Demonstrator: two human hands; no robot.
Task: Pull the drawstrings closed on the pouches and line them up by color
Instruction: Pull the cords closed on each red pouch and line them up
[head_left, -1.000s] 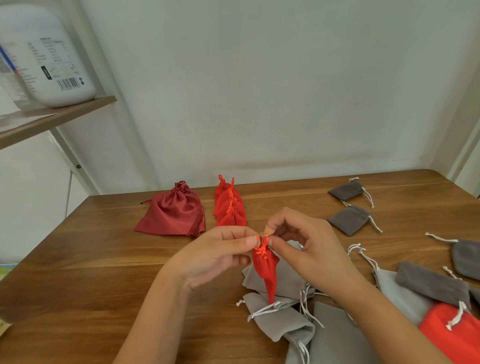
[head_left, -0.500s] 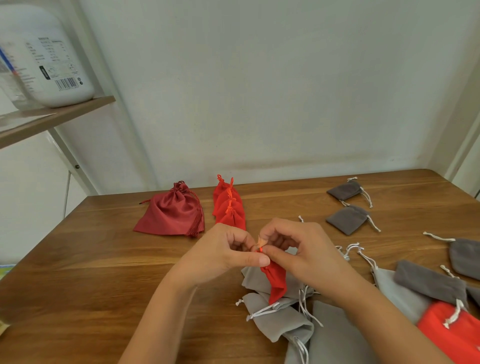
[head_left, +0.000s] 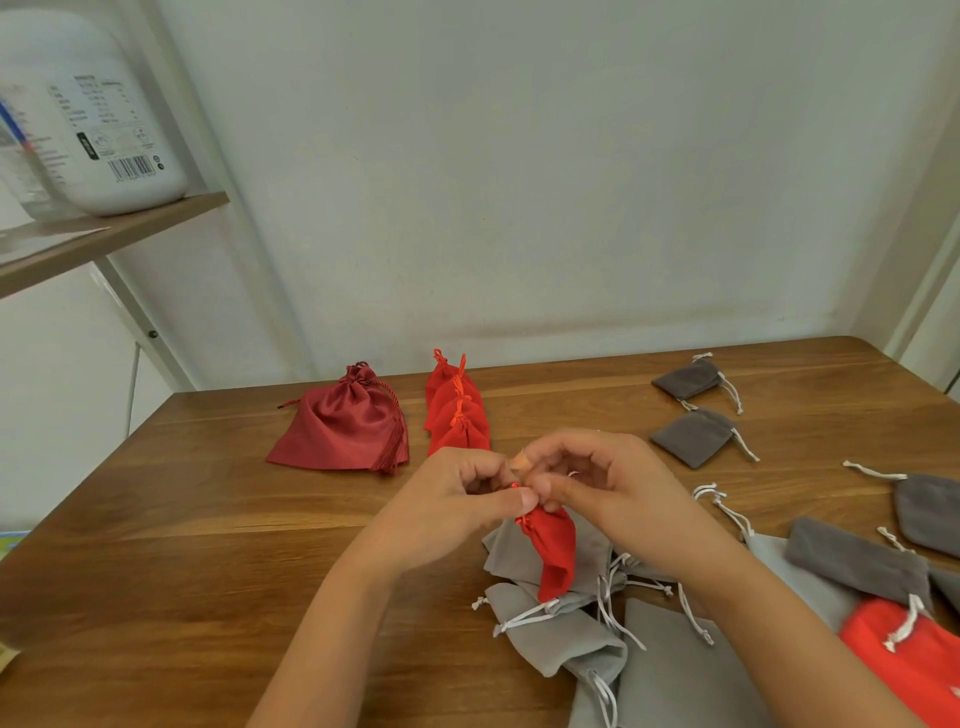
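Drawing together above the near middle of the desk, the two hands are now meeting fingertip to fingertip, where a second ago a short run of orange cord was showing between them. The small red pouch is hanging from that pinch, its neck bunched tight and its body slanting down and to the right over the heap of light grey pouches. The left hand is pinching the neck between thumb and forefinger. The right hand is curling its fingers in at the same spot, probably gripping the cord ends, though the fingers are hiding them.

To my eye this pouch is all but closed, so it is getting ready to join the row of red pouches lying just beyond the hands toward the far edge, beside the dark red satin pouch. The dark grey pouches are lying toward the right edge, well apart from the hands.
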